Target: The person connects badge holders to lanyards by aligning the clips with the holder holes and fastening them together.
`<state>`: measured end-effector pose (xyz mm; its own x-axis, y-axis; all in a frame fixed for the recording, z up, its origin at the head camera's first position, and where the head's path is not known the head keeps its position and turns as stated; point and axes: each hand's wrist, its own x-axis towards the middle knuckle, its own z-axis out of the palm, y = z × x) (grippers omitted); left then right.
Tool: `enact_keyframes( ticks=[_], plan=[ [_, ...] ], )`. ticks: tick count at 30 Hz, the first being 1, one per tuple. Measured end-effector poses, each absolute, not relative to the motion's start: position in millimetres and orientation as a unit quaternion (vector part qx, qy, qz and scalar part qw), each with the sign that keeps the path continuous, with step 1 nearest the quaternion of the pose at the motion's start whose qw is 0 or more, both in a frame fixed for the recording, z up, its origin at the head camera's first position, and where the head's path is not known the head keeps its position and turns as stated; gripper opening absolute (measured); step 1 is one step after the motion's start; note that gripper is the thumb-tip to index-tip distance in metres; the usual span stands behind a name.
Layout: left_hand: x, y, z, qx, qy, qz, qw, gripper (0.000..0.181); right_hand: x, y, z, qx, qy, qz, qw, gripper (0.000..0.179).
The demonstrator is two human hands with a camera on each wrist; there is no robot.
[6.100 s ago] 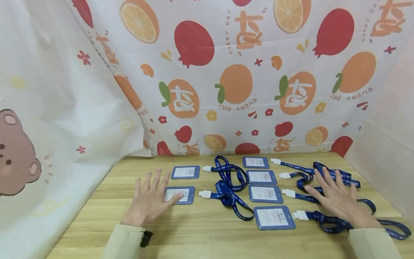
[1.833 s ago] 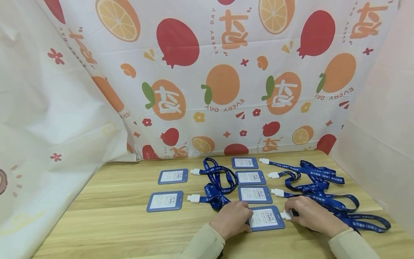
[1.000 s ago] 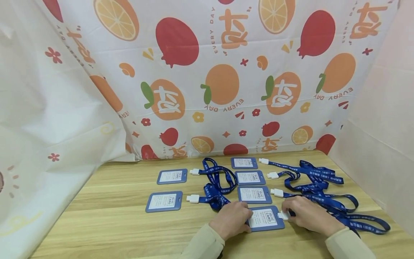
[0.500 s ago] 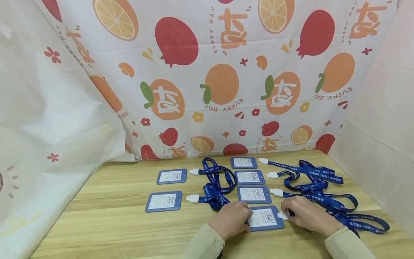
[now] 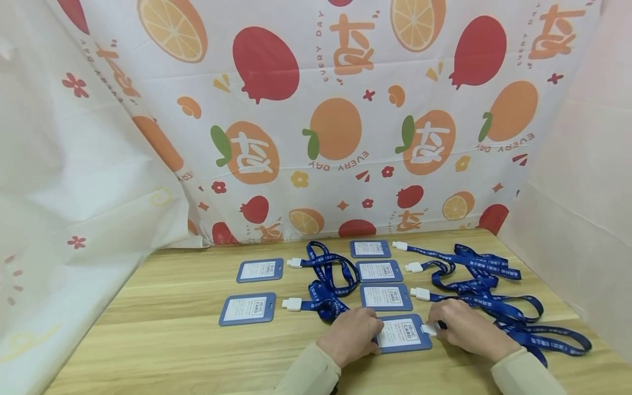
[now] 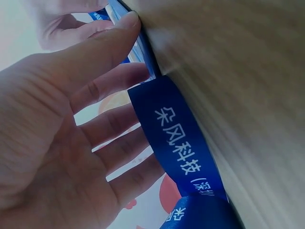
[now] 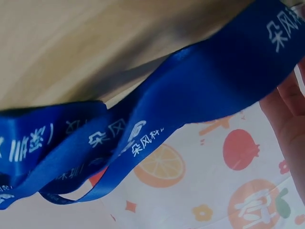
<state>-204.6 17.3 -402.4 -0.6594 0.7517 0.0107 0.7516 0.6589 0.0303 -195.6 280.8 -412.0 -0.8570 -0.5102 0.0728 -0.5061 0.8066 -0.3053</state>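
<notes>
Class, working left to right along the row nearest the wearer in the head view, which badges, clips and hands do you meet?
Left badge → first white clip → left hand → held badge → second white clip → right hand.
</notes>
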Motion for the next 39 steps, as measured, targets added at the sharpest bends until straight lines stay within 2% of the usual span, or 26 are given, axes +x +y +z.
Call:
enact_keyframes(
  ticks=[5, 13, 26, 39],
  plan=[
    [-206.5, 16.6, -402.4, 0.410, 0.912, 0.014, 0.009, 0.028, -197.8, 278.3, -412.3, -0.269, 0.948, -0.168, -0.004, 0.022],
    [-205.2, 16.9, -404.1, 0.419, 0.908, 0.019, 0.012, 0.027, -194.5, 277.3, -411.2, -0.237, 0.955, -0.177, 0.012, 0.023],
    [-204.3, 17.0, -402.9, 0.417, 0.909, 0.018, 0.008, 0.028, -196.3, 279.4, -411.0, -0.265, 0.948, -0.173, -0.010, 0.024],
    [-205.4, 17.7, -401.8, 0.420, 0.908, 0.009, 0.008, 0.029, -195.5, 278.2, -408.9, -0.256, 0.952, -0.166, -0.001, 0.023]
  ],
)
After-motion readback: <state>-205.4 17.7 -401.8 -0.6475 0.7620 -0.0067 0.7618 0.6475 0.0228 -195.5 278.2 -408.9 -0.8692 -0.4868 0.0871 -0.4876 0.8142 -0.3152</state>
